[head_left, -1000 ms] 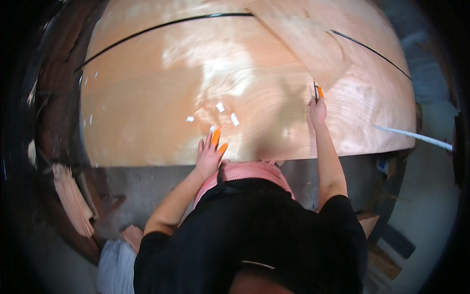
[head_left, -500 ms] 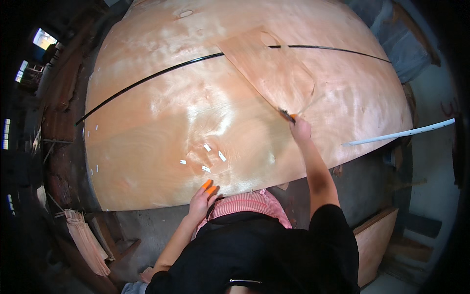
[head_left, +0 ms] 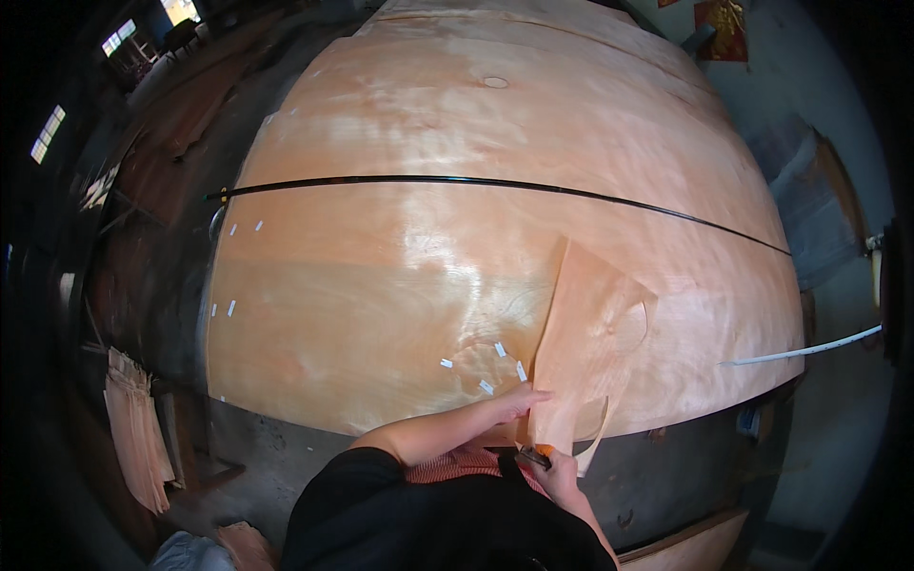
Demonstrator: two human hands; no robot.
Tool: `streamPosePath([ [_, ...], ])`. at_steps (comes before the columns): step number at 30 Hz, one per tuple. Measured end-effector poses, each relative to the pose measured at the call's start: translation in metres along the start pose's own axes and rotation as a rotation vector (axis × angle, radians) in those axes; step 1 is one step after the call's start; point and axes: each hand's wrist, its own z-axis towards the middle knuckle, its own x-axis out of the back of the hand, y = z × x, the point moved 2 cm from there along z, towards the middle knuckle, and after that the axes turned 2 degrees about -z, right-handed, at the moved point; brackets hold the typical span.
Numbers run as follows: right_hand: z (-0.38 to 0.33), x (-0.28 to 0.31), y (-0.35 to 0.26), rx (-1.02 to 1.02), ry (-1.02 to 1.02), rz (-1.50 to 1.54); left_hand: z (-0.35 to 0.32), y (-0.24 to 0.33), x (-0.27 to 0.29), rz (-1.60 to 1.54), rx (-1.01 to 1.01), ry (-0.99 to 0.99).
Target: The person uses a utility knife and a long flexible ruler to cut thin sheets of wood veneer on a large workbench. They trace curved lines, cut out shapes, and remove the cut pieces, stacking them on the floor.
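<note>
A thin, ragged piece of wood veneer [head_left: 590, 333] with holes in it stands out over the near edge of the big sheet. My left hand [head_left: 519, 403] grips its left edge, the thumb lying on top. Close to my waist, my right hand [head_left: 564, 473] is closed round a dark knife-like tool [head_left: 536, 458] at the veneer's lower end. Orange covers show on a finger of that hand. Just left of the veneer, several small white tape pieces [head_left: 486, 388] surround a patch on the big veneer sheet [head_left: 362, 333].
A long black rod [head_left: 400, 178] crosses the sheet from left to right. At the right, a pale blue strip [head_left: 809, 354] reaches over the sheet's edge. Bundled veneer strips [head_left: 136, 433] stand at lower left, and a wooden board [head_left: 695, 544] leans at lower right.
My right hand has drawn the loose veneer and the tool back toward my body. My left hand has come up from the near edge and taken hold of the veneer. The view has shifted.
</note>
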Motion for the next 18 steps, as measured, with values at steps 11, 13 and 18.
streamPosePath([
  [11,-0.056,-0.077,-0.01,0.056,-0.096,0.043,-0.122,0.004,0.088,0.719,-0.306,0.7],
  [13,-0.064,-0.099,-0.028,0.187,-0.177,0.061,-0.186,-0.004,0.115,0.871,-0.464,0.966],
  [18,-0.126,-0.161,-0.092,0.43,-0.331,0.127,-0.379,-0.059,0.121,0.886,-0.544,1.249],
])
